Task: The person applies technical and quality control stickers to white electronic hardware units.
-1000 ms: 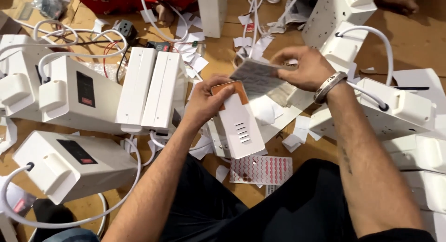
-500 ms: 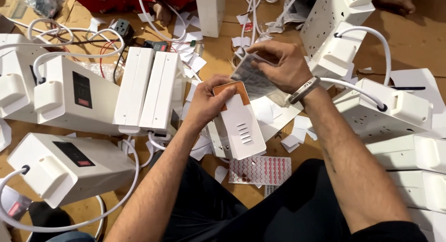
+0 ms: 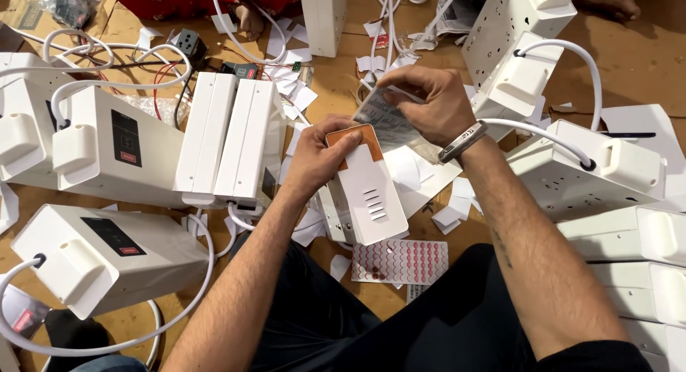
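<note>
My left hand (image 3: 319,160) grips the top of a white box-shaped unit (image 3: 366,195) with vent slots and an orange panel at its upper end, held tilted over my lap. My right hand (image 3: 427,104) pinches a grey printed label sheet (image 3: 386,120) just above that orange end, its lower edge touching the unit. A metal bangle sits on my right wrist. A sheet of small red round stickers (image 3: 401,261) lies on the floor below the unit, by my knees.
Several white boxes with white cables surround me: left (image 3: 114,149), lower left (image 3: 100,254), right (image 3: 582,168), top right (image 3: 514,29). Two white covers (image 3: 232,136) lie side by side. Torn paper backings (image 3: 421,175) litter the wooden floor. Another person's foot (image 3: 246,18) shows at top.
My right hand with the label sheet has moved left and nearer to the unit's orange end. The unit stays in my left hand, raised slightly.
</note>
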